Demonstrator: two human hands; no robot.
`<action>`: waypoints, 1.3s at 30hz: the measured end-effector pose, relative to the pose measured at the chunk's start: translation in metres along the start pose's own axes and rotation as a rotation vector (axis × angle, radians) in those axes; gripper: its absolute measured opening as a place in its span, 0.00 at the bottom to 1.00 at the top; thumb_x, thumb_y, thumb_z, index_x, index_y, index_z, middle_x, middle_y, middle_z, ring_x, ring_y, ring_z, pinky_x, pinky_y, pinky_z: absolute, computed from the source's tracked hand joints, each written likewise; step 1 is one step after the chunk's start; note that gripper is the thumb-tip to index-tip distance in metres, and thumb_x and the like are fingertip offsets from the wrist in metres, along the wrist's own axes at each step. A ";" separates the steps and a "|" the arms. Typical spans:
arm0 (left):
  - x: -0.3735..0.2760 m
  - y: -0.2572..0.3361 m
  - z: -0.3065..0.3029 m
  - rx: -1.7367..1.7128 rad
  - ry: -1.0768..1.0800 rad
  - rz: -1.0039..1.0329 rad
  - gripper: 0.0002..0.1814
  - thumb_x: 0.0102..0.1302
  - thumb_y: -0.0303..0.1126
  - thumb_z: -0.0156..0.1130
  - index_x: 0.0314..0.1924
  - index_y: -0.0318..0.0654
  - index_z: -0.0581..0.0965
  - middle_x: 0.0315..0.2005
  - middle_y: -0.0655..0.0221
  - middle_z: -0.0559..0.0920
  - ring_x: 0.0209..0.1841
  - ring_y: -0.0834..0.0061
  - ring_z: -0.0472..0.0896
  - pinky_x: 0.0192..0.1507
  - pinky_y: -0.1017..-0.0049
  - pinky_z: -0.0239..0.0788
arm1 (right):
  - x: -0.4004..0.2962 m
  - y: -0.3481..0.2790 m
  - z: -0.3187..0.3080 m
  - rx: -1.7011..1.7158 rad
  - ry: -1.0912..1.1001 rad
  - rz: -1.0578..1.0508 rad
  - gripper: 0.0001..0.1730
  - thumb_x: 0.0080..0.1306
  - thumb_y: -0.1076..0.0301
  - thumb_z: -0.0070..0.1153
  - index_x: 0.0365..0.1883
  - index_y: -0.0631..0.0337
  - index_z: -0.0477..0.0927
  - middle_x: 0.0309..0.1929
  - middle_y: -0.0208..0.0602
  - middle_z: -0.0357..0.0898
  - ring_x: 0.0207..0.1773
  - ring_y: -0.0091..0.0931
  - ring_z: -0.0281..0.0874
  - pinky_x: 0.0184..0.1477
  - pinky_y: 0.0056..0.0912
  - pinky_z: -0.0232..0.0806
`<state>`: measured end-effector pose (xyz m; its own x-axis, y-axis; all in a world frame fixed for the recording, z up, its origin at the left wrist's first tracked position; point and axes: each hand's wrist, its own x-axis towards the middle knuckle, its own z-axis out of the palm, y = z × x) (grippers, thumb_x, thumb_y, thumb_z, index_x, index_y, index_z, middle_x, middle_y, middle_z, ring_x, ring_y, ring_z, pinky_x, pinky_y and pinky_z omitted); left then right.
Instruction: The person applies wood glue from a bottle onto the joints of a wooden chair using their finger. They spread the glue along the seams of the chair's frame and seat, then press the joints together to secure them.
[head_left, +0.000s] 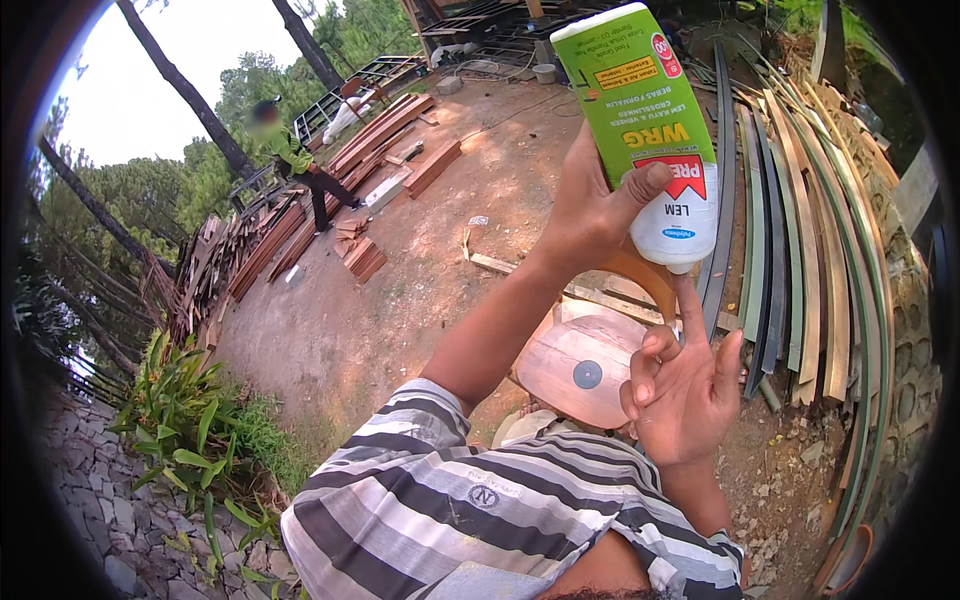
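Observation:
My left hand (607, 199) grips a green and white plastic bottle of wood glue (637, 112), held upside down with its nozzle pointing down. The index finger of my right hand (686, 382) is raised to the nozzle and appears to touch it; the other fingers are partly curled and hold nothing. Below the hands lies a wooden chair seat (577, 337) with a round grey disc (587, 374) on it. A curved orange-brown wooden part (643, 271) stands behind the seat, partly hidden by the bottle and my left hand.
Long wood strips (814, 247) and dark lengths (724, 150) lie on the right beside a stone wall (911, 360). Reddish planks (382, 139) are stacked at the far left. A person in a green top (291, 154) walks beside them. Leafy plants (180, 435) edge a stone-paved area (97, 495).

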<state>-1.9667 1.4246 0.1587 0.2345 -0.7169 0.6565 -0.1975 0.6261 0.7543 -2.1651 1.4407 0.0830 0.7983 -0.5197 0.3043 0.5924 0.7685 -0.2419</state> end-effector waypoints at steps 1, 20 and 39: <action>0.000 0.000 0.001 -0.006 0.001 0.004 0.33 0.70 0.44 0.70 0.63 0.30 0.67 0.50 0.59 0.83 0.53 0.72 0.83 0.56 0.71 0.76 | 0.000 -0.002 0.000 0.000 0.005 -0.003 0.46 0.81 0.36 0.33 0.83 0.55 0.36 0.51 0.53 0.82 0.35 0.38 0.84 0.29 0.42 0.76; 0.003 -0.012 0.008 -0.009 0.067 0.052 0.29 0.71 0.44 0.69 0.60 0.30 0.70 0.48 0.60 0.84 0.49 0.75 0.84 0.50 0.74 0.79 | 0.000 -0.015 -0.012 0.065 -0.093 0.041 0.47 0.81 0.37 0.33 0.83 0.52 0.31 0.54 0.57 0.81 0.39 0.42 0.84 0.32 0.45 0.77; -0.013 0.003 0.021 0.013 0.048 0.058 0.30 0.71 0.43 0.69 0.62 0.29 0.70 0.50 0.59 0.84 0.53 0.73 0.83 0.54 0.71 0.76 | -0.018 -0.008 -0.002 0.071 -0.036 0.046 0.48 0.81 0.38 0.36 0.83 0.55 0.32 0.53 0.53 0.81 0.38 0.39 0.83 0.31 0.44 0.76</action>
<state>-1.9902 1.4295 0.1520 0.2679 -0.6635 0.6985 -0.2244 0.6621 0.7150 -2.1838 1.4433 0.0779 0.8192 -0.4708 0.3276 0.5453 0.8163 -0.1905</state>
